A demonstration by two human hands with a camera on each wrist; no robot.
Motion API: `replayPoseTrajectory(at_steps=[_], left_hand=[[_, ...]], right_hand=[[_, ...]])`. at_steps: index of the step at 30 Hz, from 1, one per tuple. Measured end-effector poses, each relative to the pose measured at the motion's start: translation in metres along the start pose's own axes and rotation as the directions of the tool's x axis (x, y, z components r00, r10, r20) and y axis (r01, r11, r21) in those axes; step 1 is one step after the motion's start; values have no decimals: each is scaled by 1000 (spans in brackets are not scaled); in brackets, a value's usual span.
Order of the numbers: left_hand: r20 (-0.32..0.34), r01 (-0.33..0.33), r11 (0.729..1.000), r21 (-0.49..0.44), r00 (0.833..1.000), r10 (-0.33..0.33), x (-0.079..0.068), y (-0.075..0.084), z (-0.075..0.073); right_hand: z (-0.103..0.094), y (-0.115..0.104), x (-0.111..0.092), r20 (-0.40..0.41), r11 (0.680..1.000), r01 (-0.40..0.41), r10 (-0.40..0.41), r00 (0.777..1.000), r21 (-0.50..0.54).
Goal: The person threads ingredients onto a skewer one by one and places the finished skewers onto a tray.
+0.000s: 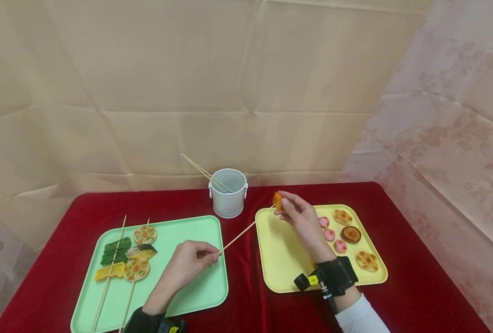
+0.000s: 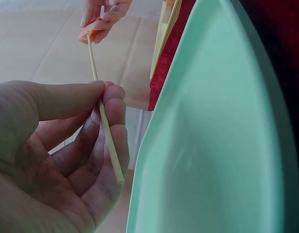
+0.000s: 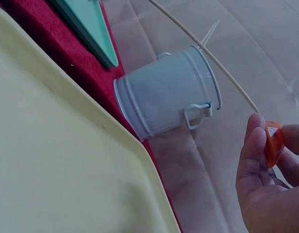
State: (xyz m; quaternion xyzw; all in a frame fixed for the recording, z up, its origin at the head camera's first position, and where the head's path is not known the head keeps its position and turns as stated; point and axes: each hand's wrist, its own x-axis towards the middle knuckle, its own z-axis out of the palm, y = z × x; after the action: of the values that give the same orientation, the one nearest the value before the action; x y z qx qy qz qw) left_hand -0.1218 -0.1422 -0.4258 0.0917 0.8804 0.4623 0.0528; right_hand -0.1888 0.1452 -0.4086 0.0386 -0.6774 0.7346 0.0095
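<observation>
Well, from where I stand the red velvet cloth [image 1: 246,296] fills the lower frame, its far edge meeting the beige fabric backdrop [image 1: 188,83]. Lower left lies the green tray [image 1: 200,289], lower right the yellow tray [image 1: 280,266], with a strip of velvet running between their facing rims. Bare green shows right of the skewered food; bare yellow shows on the left half of the other. The pale metal bucket [image 1: 228,204] stands near the middle, just beyond both trays, with thin sticks [image 1: 200,169] leaning out to the upper left.

The left hand [image 1: 189,263] is over the right side of the green tray, thumb and index finger pinched together on the lower part of a bamboo skewer [image 1: 240,235], remaining fingers curled. The right hand [image 1: 302,221], above the upper left of the yellow tray, pinches an orange chunk [image 1: 277,202] between thumb and fingertips.

That skewer is slim, straight and pale, slanting up to the right across the velvet strip, its upper end at the chunk; whether it has pierced it, I can't tell. The chunk is small and glossy, with a whitish patch in the right wrist view, and sits by the yellow tray's upper-left corner.
</observation>
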Motion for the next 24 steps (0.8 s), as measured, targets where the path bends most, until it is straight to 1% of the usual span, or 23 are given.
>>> replayPoseTrajectory(at_steps=[4, 9, 18, 22, 24], left_hand=[[10, 6, 1000, 5, 1000, -6, 1, -1, 0], [7, 5, 1000, 12, 1000, -5, 1, 0, 0], [9, 8, 1000, 1, 1000, -8, -1, 2, 0], [19, 10, 1000, -2, 1000, -10, 0, 2, 1], [26, -2, 1000, -1, 1000, 2, 1, 2, 2]], right_hand=[[1, 1, 0, 6, 1000, -4, 4, 1000, 8], [1, 1, -1, 17, 1000, 8, -8, 1000, -17], [0, 1, 0, 4, 1000, 1, -1, 1000, -7], [-1, 0, 0, 20, 1000, 0, 1, 1000, -29], [-1, -1, 0, 28, 999, -4, 5, 1000, -40]])
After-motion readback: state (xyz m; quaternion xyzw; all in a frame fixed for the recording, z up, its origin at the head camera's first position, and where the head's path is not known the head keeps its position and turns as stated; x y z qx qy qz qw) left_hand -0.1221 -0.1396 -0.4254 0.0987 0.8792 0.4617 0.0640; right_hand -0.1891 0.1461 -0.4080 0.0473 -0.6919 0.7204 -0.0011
